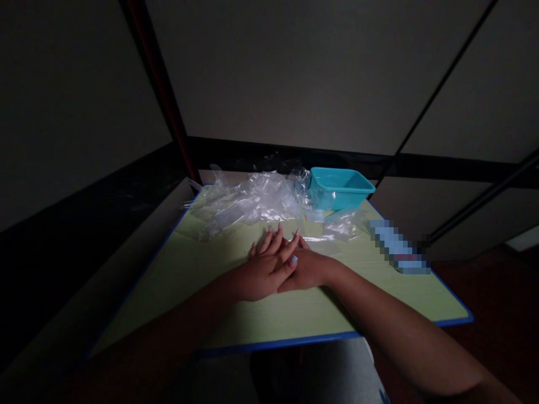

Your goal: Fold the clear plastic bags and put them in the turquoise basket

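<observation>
Crumpled clear plastic lay toward the back of the yellow-green tabletop. My left hand, fingers parted, overlapped my right hand, whose grip I could not tell. Rightward, a turquoise tub adjoined the plastic; a pixelated item lay farthest right.

Over the surface, the left hand is showing long, pale fingernails. Below it, light grey cloth is carrying a small bluish marking.

A small blue-edged table is standing against plain panelled walls, suggesting a dim room indoors, perhaps a home.
</observation>
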`<state>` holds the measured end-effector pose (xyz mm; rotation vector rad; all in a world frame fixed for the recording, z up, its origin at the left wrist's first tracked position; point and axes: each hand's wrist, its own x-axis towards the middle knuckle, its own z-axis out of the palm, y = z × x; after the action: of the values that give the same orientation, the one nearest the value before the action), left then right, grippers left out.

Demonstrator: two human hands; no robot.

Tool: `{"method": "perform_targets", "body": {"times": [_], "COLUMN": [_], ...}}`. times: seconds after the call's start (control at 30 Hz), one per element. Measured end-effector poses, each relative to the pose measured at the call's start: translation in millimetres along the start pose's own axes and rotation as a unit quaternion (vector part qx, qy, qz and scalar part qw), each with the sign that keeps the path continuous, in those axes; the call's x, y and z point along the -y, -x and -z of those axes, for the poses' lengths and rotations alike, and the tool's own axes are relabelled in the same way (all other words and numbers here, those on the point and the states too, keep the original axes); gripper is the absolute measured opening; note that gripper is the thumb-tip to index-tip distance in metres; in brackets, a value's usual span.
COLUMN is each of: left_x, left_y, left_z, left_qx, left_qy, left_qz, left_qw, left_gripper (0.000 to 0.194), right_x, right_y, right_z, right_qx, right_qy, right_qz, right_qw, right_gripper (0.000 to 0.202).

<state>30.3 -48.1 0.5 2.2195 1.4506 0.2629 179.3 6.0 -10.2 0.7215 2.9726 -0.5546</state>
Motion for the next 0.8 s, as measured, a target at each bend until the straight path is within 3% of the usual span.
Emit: {"method": "perform_targets", "body": {"times": [0.17, 0.5, 0.67, 0.8], "left_x": [-9.2, -7.1, 3.4, 25.4], "left_y": [2.7, 2.6, -2.8, -7.7], "left_z": [-0.1, -11.6, -12.2, 0.1], "left_qx": [0.005, -0.052, -0.145, -0.247], "left_qy": [-0.027, -0.049, -0.116, -0.234], "left_qz": [0.047, 0.094, 0.092, 0.145], "left_qw": [0.999, 0.993, 0.978, 0.929], "left_gripper": [0.057, 0.059, 0.058, 0.055], "right_x": [4.5, 3.3, 3.8, 3.2], "right_y": [1.5, 0.1, 0.5, 0.3], "right_z": [4.5, 1.6, 3.2, 3.0], "right_qx": [0.003, 0.008, -0.006, -0.012], "right_qy": [-0.002, -0.038, -0.059, -0.072], "right_qz": [0.007, -0.008, -0.012, -0.016], "right_qw": [1.000, 0.999, 0.998, 0.997], "right_gripper": [0.080, 0.086, 0.090, 0.101]}}
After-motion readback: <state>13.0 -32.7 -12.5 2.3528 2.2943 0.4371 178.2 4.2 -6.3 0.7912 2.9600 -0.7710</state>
